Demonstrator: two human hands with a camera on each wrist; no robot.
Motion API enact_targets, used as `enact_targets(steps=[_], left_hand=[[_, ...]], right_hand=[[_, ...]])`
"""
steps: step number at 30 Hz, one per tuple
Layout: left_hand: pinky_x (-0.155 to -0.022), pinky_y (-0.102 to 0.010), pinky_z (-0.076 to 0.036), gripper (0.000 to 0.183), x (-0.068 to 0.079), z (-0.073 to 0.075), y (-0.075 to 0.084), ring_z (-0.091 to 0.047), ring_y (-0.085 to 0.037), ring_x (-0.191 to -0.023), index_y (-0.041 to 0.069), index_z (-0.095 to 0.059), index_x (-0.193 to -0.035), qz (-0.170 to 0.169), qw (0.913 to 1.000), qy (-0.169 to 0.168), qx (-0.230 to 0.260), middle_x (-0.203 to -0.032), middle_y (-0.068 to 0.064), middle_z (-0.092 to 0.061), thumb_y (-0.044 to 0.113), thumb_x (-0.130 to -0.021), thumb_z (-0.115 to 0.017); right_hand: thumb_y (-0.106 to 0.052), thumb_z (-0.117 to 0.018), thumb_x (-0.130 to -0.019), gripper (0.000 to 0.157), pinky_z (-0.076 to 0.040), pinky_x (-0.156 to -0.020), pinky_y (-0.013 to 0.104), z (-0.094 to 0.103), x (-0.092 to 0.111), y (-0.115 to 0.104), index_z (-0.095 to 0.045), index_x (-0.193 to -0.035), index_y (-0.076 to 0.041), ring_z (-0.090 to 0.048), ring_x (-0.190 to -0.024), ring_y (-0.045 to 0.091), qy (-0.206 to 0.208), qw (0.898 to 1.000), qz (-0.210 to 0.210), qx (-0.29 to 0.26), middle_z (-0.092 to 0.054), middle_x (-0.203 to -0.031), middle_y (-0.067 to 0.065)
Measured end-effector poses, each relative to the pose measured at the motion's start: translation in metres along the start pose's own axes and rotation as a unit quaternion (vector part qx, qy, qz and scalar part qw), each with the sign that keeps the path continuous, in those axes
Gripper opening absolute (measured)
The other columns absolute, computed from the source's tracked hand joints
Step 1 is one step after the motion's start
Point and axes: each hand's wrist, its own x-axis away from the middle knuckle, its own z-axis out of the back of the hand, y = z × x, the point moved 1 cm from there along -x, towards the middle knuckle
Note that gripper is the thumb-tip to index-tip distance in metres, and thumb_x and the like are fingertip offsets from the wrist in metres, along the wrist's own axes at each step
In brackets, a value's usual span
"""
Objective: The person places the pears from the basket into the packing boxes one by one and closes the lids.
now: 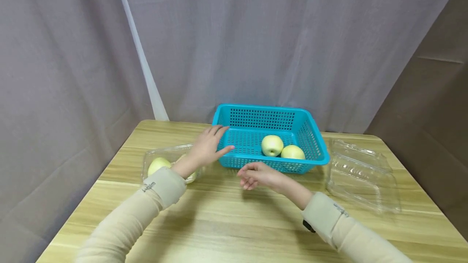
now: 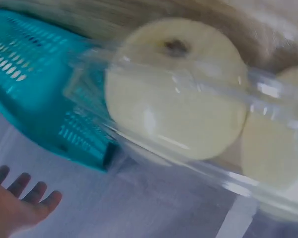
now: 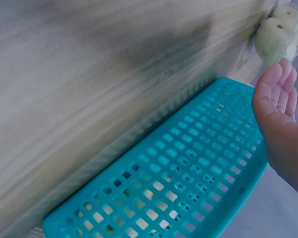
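My left hand [image 1: 209, 145] is over the left end of a blue plastic basket [image 1: 318, 143], thumb and fingers spread, holding nothing. In the left wrist view its fingertips [image 2: 37, 191] stand apart from the basket. My right hand [image 1: 261, 175] is just in front of the basket's near wall, its fingers loosely bent around nothing. Two pale yellow-green apples [image 1: 272, 145] lie inside the basket, towards the right. Under my left forearm, a transparent plastic box [image 1: 148, 157] holds more such apples [image 1: 159, 165], partly hidden by the wrist; the left wrist view shows one apple [image 2: 176, 94] up close.
An opened transparent plastic box [image 1: 362, 177] lies right of the basket on the wooden table [image 1: 219, 222]. A grey curtain [image 1: 256, 44] hangs right behind the table's back edge.
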Motion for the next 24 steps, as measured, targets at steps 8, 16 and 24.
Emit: enact_targets(steps=[8, 16, 24], left_hand=[[-0.113, -0.050, -0.030, 0.083, -0.019, -0.021, 0.007, -0.032, -0.035, -0.138, 0.014, -0.029, -0.148, 0.035, 0.9987, -0.020, -0.032, -0.147, -0.014, -0.038, 0.065, -0.087, -0.048], [-0.115, -0.054, -0.022, 0.087, -0.031, -0.039, 0.012, -0.018, -0.040, -0.143, 0.016, -0.022, -0.151, 0.075, 0.9960, -0.042, 0.024, -0.153, -0.016, -0.028, 0.067, -0.086, -0.048], [-0.117, -0.054, -0.013, 0.086, -0.035, -0.042, 0.010, -0.009, -0.039, -0.145, 0.022, -0.021, -0.151, 0.103, 0.9922, -0.068, 0.016, -0.156, -0.012, -0.022, 0.070, -0.084, -0.047]], right_hand=[[-0.016, -0.046, -0.099, 0.037, -0.057, -0.077, 0.035, 0.009, 0.007, -0.007, -0.050, -0.120, 0.014, -0.066, -0.076, 0.012, -0.009, 1.000, 0.009, 0.012, -0.066, -0.087, 0.006], [-0.016, -0.042, -0.100, 0.039, -0.056, -0.073, 0.030, 0.010, 0.010, -0.009, -0.047, -0.122, 0.016, -0.064, -0.076, 0.011, -0.031, 0.999, 0.014, 0.026, -0.065, -0.089, 0.008], [-0.015, -0.043, -0.100, 0.034, -0.056, -0.072, 0.028, 0.012, 0.012, -0.014, -0.051, -0.119, 0.011, -0.065, -0.079, 0.014, -0.027, 0.999, 0.012, 0.040, -0.065, -0.093, 0.016]])
